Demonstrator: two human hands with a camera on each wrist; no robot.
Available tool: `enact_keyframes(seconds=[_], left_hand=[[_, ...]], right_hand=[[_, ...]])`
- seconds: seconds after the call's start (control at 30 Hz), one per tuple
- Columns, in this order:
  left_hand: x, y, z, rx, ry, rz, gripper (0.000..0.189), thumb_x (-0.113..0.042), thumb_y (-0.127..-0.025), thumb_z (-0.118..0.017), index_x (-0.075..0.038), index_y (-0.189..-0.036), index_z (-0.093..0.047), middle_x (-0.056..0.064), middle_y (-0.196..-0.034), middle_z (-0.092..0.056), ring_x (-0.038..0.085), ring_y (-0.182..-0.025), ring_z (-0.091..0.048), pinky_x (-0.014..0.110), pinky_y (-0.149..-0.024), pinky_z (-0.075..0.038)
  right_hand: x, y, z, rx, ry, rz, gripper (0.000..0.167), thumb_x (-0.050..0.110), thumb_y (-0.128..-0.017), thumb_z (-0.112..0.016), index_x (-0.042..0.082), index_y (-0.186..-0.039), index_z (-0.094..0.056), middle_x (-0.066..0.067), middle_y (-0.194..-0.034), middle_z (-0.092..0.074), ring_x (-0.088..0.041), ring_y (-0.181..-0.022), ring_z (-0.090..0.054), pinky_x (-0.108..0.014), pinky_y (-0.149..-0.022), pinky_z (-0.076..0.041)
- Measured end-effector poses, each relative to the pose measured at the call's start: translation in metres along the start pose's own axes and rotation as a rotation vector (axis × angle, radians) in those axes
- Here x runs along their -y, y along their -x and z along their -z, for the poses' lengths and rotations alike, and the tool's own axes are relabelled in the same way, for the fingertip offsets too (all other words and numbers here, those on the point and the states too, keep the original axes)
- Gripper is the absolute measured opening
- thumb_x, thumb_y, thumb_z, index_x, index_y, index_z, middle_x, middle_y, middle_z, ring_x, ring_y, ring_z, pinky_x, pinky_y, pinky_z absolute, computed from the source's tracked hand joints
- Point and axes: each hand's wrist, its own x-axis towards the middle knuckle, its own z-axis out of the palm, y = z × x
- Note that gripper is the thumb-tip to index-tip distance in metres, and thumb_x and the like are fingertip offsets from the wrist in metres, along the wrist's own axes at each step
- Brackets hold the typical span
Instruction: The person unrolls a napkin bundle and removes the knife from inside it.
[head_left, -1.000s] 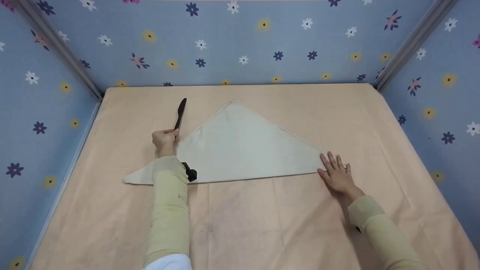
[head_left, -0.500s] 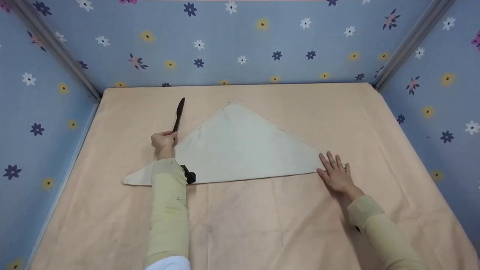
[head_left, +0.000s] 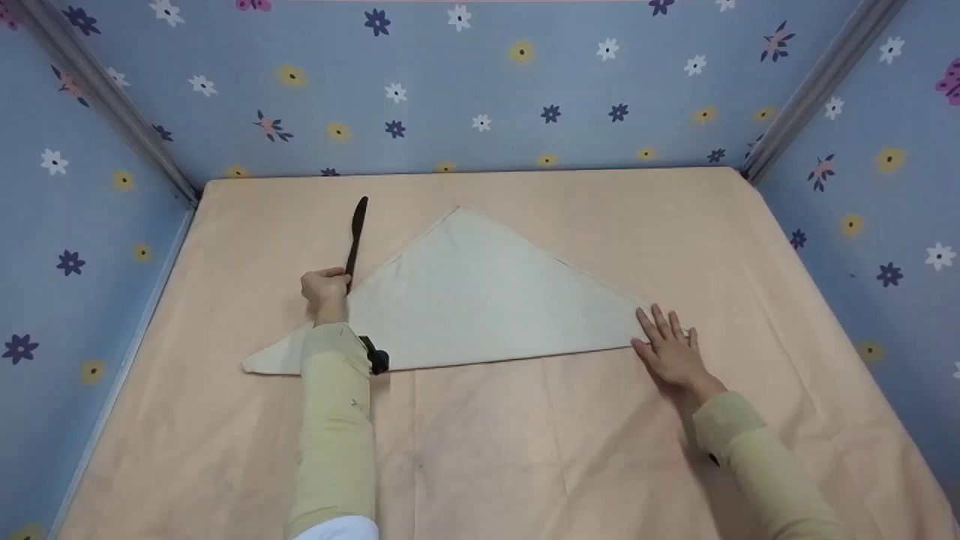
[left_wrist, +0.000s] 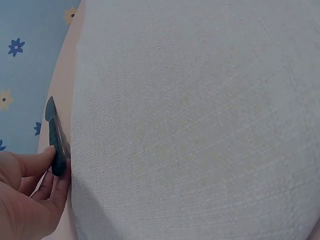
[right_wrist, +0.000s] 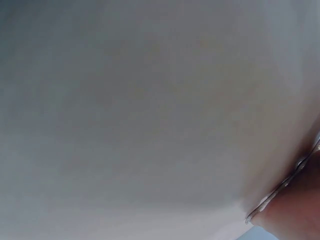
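In the head view my left hand pinches one end of a dark table knife, its far end pointing towards the back of the table. The left wrist view shows the knife between thumb and fingers, close beside the cloth's edge. A pale cloth, folded into a broad triangle, lies flat with its peak at the back. My left sleeve crosses over its left part and hides some of it. At the right corner my right hand rests with fingers spread. The right wrist view is blurred, with part of a hand low right.
A peach tablecloth covers the table, slightly creased at the front and right. Blue flowered panels stand at the back and both sides, with grey posts in the corners.
My left hand has drawn slightly nearer to me with the knife, which now points a little more straight back. The right hand and the cloth stay in place; the head view shifts slightly.
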Motion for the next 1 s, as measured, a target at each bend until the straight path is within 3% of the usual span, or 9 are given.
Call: enact_keyframes(seconds=[0.1, 0.37, 0.53, 0.77, 1.0], left_hand=[[0.002, 0.0, 0.0, -0.002, -0.003, 0.004, 0.035, 0.012, -0.093, -0.066, 0.011, -0.128, -0.069, 0.026, -0.139, -0.066, 0.033, -0.134, -0.062, 0.034, -0.111, -0.053], [0.002, -0.001, 0.003, -0.028, -0.028, 0.005, 0.032, 0.011, -0.091, -0.068, 0.009, -0.123, -0.073, 0.024, -0.135, -0.069, 0.032, -0.128, -0.065, 0.033, -0.109, -0.054], [0.005, 0.002, 0.007, -0.011, -0.044, -0.009, 0.031, 0.008, -0.093, -0.068, 0.009, -0.124, -0.072, 0.024, -0.134, -0.069, 0.032, -0.128, -0.065, 0.034, -0.11, -0.053], [0.009, 0.003, 0.012, -0.044, 0.001, -0.024, 0.026, 0.006, -0.094, -0.069, 0.008, -0.119, -0.074, 0.011, -0.101, -0.076, 0.027, -0.113, -0.068, 0.026, -0.092, -0.057], [0.01, 0.0, 0.016, -0.017, 0.081, 0.013, 0.03, 0.008, -0.093, -0.07, 0.01, -0.122, -0.071, 0.01, -0.1, -0.069, 0.01, -0.08, -0.063, 0.017, -0.075, -0.057]], right_hand=[[0.0, 0.0, 0.0, -0.003, -0.001, 0.001, 0.066, 0.032, -0.113, -0.036, -0.001, -0.165, -0.012, -0.03, -0.172, 0.001, -0.056, -0.158, 0.007, -0.077, -0.122, 0.011], [0.001, -0.001, 0.0, -0.016, -0.013, 0.009, 0.066, 0.032, -0.113, -0.037, -0.001, -0.165, -0.013, -0.03, -0.172, 0.0, -0.057, -0.157, 0.007, -0.077, -0.122, 0.012], [0.002, -0.001, 0.001, -0.007, -0.01, 0.006, 0.067, 0.032, -0.113, -0.037, -0.001, -0.165, -0.013, -0.03, -0.172, 0.001, -0.056, -0.157, 0.008, -0.076, -0.122, 0.012], [0.004, 0.0, 0.003, -0.021, -0.021, 0.021, 0.066, 0.032, -0.112, -0.039, -0.001, -0.165, -0.015, -0.03, -0.172, -0.002, -0.057, -0.157, 0.004, -0.078, -0.122, 0.01], [0.004, 0.0, 0.004, -0.007, -0.017, 0.005, 0.066, 0.031, -0.112, -0.039, -0.001, -0.165, -0.015, -0.03, -0.172, -0.002, -0.057, -0.157, 0.004, -0.078, -0.122, 0.009]])
